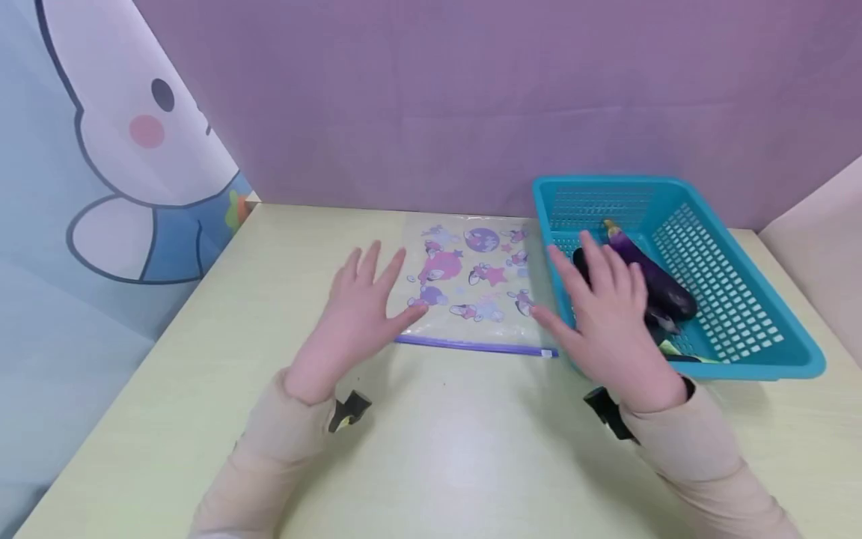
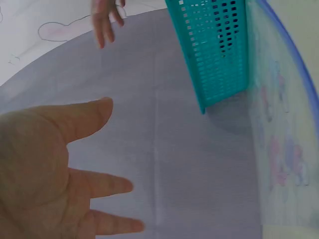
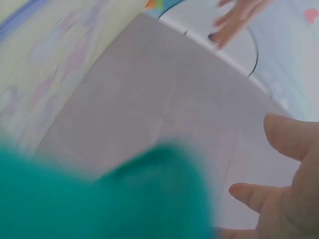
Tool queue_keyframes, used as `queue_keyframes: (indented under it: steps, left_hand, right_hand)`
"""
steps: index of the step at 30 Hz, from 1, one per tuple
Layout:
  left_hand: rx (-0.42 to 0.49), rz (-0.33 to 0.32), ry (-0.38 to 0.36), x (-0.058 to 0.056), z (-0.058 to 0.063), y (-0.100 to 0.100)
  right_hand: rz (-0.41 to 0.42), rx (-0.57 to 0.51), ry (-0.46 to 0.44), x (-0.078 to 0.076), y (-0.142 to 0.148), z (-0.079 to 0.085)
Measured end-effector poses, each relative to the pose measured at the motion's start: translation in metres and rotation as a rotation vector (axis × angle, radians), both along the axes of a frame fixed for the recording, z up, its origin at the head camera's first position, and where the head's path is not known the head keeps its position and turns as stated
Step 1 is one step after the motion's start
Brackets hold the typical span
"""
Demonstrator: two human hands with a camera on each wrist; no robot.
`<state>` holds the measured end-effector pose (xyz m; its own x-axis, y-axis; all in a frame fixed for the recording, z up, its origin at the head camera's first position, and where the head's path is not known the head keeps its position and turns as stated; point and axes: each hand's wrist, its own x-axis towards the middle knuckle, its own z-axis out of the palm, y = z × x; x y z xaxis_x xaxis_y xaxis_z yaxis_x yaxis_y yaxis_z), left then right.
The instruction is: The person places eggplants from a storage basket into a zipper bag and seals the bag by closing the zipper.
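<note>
My left hand (image 1: 357, 322) is raised over the table with its fingers spread, just left of a flat clear zip bag (image 1: 465, 281) printed with pink and purple cartoon figures. The bag's purple slider strip lies along its near edge. My right hand (image 1: 609, 329), fingers also spread, overlaps the left side of a teal plastic basket (image 1: 754, 299) in the head view. Inside the basket lie a purple eggplant (image 1: 649, 277) and other dark items, partly hidden behind the right hand. Both palms show in the wrist views, holding nothing.
The basket stands at the table's (image 1: 444, 442) back right, close against the bag's right edge. Behind rises a purple cloth backdrop (image 1: 471, 97). A blue sheet with a white cartoon animal (image 1: 121, 135) hangs at the left. Each wrist wears a small black camera mount.
</note>
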<state>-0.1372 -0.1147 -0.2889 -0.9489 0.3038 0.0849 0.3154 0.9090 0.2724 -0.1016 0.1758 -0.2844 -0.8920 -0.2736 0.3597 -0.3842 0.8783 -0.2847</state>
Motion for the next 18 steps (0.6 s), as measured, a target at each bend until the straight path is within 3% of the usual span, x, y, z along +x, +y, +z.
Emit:
queue_keyframes:
  steps: [7, 11, 15, 18]
  left_hand:
    - [-0.092, -0.102, -0.169, -0.012, -0.019, -0.001]
    - [-0.137, -0.142, -0.298, -0.019, -0.027, -0.004]
    - [-0.162, -0.153, -0.449, -0.024, -0.033, -0.007]
    - [-0.156, -0.151, -0.497, -0.027, -0.037, -0.008]
  right_hand:
    - [0.166, 0.105, 0.047, -0.002, -0.042, -0.012]
    - [0.205, 0.147, -0.026, -0.004, -0.062, -0.025]
    - [0.188, 0.189, -0.139, -0.008, -0.075, -0.036]
    - [0.17, 0.216, -0.227, -0.011, -0.081, -0.041]
